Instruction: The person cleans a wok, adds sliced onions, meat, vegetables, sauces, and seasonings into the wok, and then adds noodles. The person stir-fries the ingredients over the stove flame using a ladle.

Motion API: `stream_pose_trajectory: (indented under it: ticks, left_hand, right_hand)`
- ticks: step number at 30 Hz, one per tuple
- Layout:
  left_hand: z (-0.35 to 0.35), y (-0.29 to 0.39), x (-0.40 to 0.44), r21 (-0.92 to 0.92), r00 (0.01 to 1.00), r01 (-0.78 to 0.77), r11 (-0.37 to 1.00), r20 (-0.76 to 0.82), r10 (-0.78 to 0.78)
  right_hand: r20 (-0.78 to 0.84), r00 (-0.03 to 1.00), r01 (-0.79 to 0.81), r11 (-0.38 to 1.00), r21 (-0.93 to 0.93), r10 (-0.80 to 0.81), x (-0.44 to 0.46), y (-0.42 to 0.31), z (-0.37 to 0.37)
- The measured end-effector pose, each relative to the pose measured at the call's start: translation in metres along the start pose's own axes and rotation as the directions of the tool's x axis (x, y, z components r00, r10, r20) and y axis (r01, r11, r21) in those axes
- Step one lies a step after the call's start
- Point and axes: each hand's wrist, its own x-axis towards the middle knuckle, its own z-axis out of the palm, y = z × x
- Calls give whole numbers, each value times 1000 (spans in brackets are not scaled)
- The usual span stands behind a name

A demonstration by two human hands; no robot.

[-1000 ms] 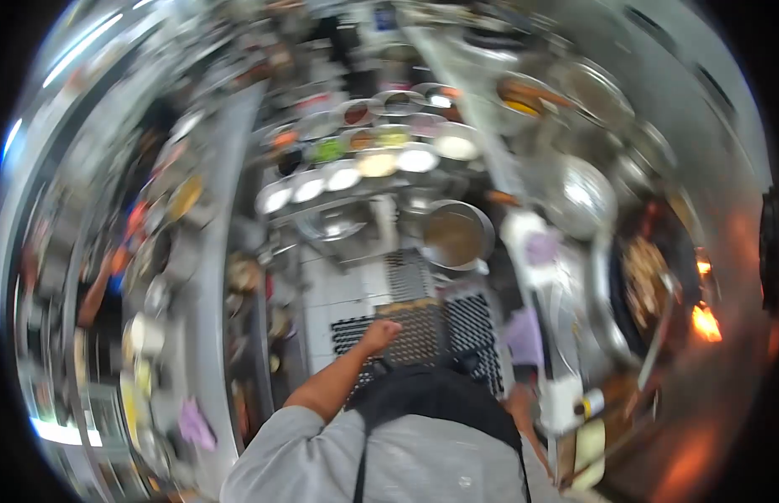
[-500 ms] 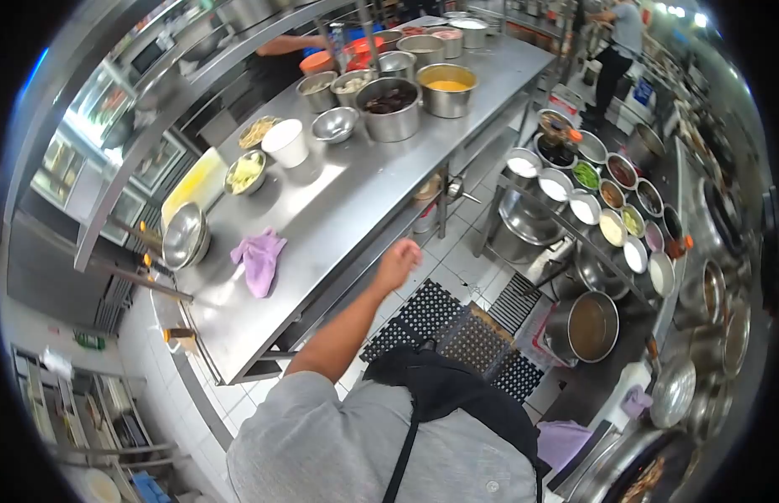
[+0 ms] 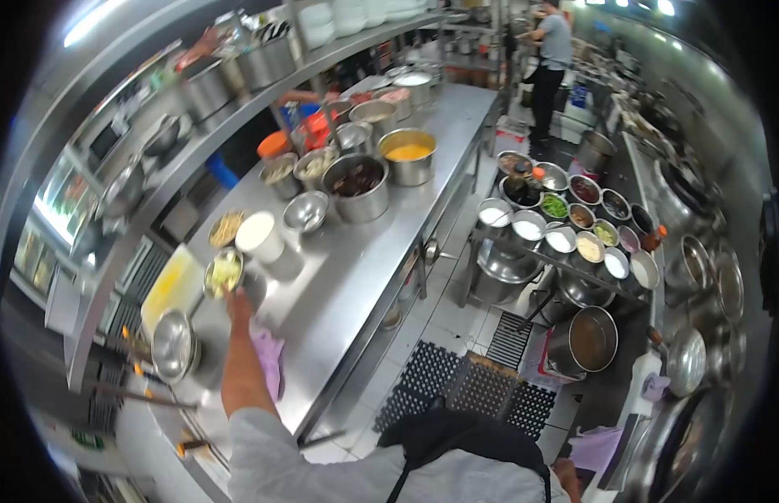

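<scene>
Two hands of ours are in view, and only the left hand (image 3: 236,303) is at work, stretched over the steel counter (image 3: 343,272). Its fingers meet the near rim of a metal bowl (image 3: 207,285) heaped with pale yellow pieces (image 3: 225,270); whether they are closed on it we cannot tell. That bowl sits toward the counter's left long edge. Our right hand (image 3: 566,471) hangs low, away from the counter, partly hidden; we cannot see whether it holds anything.

We judge the step to be taking hold of the bowl. If we are to lift it, the move calls for a firm pinch on the rim and a level path, so nothing spills.

Little room is left around it. A cutting board (image 3: 175,287) stained yellow lies on its left, along that same edge; a white container (image 3: 261,241) stands just beyond on the right, with a bowl of pale strands (image 3: 224,230) behind. Stacked metal bowls (image 3: 173,342) occupy the near left corner, and a purple cloth (image 3: 270,362) lies beside our forearm. The shelf (image 3: 381,40) overhead runs along the left edge and could catch a high lift. Toward the far end, a pot of dark pieces (image 3: 356,189) and a pot of yellow liquid (image 3: 408,157) stand clear of our reach.
</scene>
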Motion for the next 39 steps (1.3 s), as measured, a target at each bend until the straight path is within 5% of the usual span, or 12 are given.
stream_pose_trajectory:
  ticks: [3, 5, 9, 13, 19, 25, 27, 28, 32, 35, 38, 39]
  left_hand:
    - [13, -42, 12, 342, 969, -247, 907, 72, 237]
    - [20, -49, 17, -408, 996, 76, 910, -18, -92]
    - [24, -65, -11, -231, 902, 302, 925, -245, -356]
    - [-2, -66, -44, -532, 874, 436, 726, 61, -482]
    - [-58, -28, -79, -798, 844, 529, 290, 460, -275]
    - [-107, 69, -110, -700, 911, 290, 653, 410, 35]
    - [-143, 152, -152, -802, 877, 244, 545, 423, 230]
    - [-118, 164, -149, -793, 845, 145, 592, 410, 342]
    - [-97, 301, -220, -875, 606, 201, 440, 464, 646]
    - [-65, 411, -291, -842, 457, 279, 463, 540, 707]
    - [-74, 513, -374, -745, 202, 345, 571, 653, 730]
    - [-69, 545, -401, -743, 112, 408, 531, 618, 778]
  right_hand:
    - [23, 1000, -20, 968, 251, 14, -16, -21, 8]
    - [48, 999, -15, 953, 303, 1, -18, -23, 15]
    - [51, 998, -60, 956, 286, 47, -24, -22, 34]
    - [66, 997, -48, 988, 144, 39, -7, -15, 52]
    - [87, 993, 86, 989, -121, -75, 39, -4, 58]
    - [84, 888, 448, 811, -376, -452, 88, 24, 41]
    - [-8, 931, 363, 930, -61, -364, 73, 3, 21]
    - [-51, 979, 202, 955, 218, -196, 23, -48, 0]
    - [-282, 895, 443, 756, 482, -344, -45, -100, -60]
    - [-562, 681, 689, 669, 278, -468, -98, -100, -121]
    - [-849, 387, 533, 838, -112, -360, -186, -78, -190]
    - [-899, 381, 453, 891, -22, -216, -231, -81, -208]
